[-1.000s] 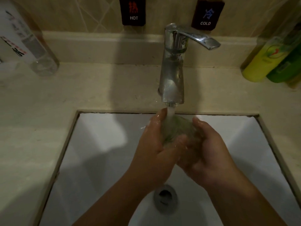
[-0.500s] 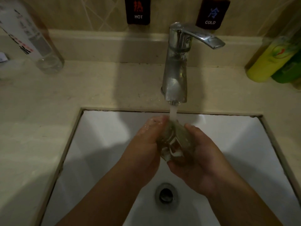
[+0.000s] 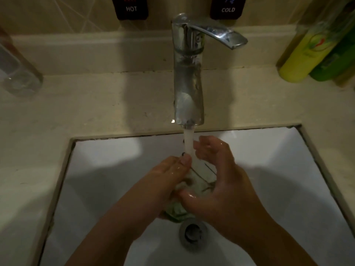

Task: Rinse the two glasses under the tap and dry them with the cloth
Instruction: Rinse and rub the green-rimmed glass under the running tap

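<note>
A clear, greenish glass (image 3: 199, 181) is held between both hands over the white sink (image 3: 107, 169), its mouth tipped up toward the running water. My left hand (image 3: 163, 181) grips its left side. My right hand (image 3: 221, 179) cups the right side with the thumb across the front and the fingers spread near the stream. Water pours from the chrome tap (image 3: 188, 73) into the glass. No second glass or cloth shows in the head view.
The drain (image 3: 193, 234) lies just below the hands. A clear bottle (image 3: 17, 73) stands on the beige counter at the left. Yellow (image 3: 305, 52) and green (image 3: 334, 62) bottles stand at the right. HOT and COLD labels hang on the wall.
Both hands and the glass have dropped lower in the sink, away from the spout. The right fingers have loosened and spread. The camera has moved closer.
</note>
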